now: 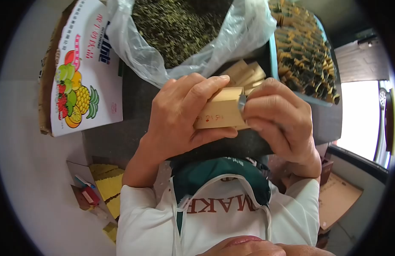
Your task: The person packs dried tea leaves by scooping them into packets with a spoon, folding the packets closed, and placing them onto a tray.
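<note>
Over the dark table, my left hand [176, 106] wraps round a small tan paper bag [221, 113] with red printed characters. The fingers lie over its top and the thumb runs underneath. At the bag's right end my right hand [278, 113] has its fingers bent and pinched at the edge, slightly blurred. A grey patch shows there between bag and fingers; whether it is the lining or a separate piece I cannot tell. Just behind the hands lie several flat tan paper bags [240, 72], partly covered by my right hand.
A clear plastic bag [154, 64] of dried green leaves [176, 30] stands at the back. To its right, a light blue crate [273, 55] holds many upright tan packets [306, 55] with dark tops. A white fruit-printed carton [88, 72] stands left. Yellow sheets [107, 179] lie lower left.
</note>
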The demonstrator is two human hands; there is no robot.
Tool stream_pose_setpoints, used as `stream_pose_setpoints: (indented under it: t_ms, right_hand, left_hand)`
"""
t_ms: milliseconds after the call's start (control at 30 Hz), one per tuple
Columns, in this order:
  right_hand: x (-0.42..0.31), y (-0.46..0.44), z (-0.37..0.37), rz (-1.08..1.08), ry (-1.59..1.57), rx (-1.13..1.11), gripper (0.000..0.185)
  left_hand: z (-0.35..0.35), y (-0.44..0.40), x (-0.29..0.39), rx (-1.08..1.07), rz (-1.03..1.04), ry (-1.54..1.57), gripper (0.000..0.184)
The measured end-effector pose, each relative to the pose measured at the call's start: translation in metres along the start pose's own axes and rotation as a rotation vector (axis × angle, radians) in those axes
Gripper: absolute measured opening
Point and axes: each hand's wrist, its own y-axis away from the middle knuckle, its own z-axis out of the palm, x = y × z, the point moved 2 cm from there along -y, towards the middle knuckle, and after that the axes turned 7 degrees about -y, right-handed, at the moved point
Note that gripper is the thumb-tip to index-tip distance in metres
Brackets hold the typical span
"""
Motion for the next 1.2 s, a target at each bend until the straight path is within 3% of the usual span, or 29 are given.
stream_pose_setpoints:
  t_ms: [133,267,400,533,667,833,1000,1133,1200]
  right_hand:
    - [-0.001,-0.028,-0.006,0.178,-0.081,0.024,0.004]
    - [0.001,-0.047,-0.008,0.419,-0.125,0.037,0.012]
    - [0.005,-0.068,-0.012,0.383,0.044,-0.021,0.014]
    - [0.018,-0.088,-0.013,0.275,-0.136,0.161,0.018]
    - [0.027,-0.11,-0.019,0.335,-0.251,0.154,0.024]
    - [0.039,-0.126,-0.02,0.54,-0.372,0.039,0.024]
    - [0.042,-0.133,-0.018,0.471,-0.139,-0.033,0.023]
    - [0.044,-0.133,-0.015,0.236,-0.084,0.051,0.021]
    - [0.044,-0.135,-0.016,0.232,-0.08,0.04,0.02]
  left_hand:
    - [-0.017,-0.021,-0.01,0.078,0.04,-0.047,0.067]
    - [-0.017,-0.032,-0.026,0.12,0.068,-0.019,0.056]
    - [-0.013,-0.042,-0.042,0.139,0.019,0.052,0.051]
    - [-0.012,-0.05,-0.06,0.124,-0.175,0.299,0.043]
    - [-0.008,-0.055,-0.069,0.184,-0.309,0.591,0.037]
    - [-0.011,-0.06,-0.083,0.24,-0.217,0.502,0.035]
    - [-0.009,-0.062,-0.092,0.242,-0.117,0.316,0.036]
    - [-0.005,-0.062,-0.097,0.195,-0.307,0.532,0.038]
    - [-0.003,-0.062,-0.099,0.177,-0.375,0.601,0.039]
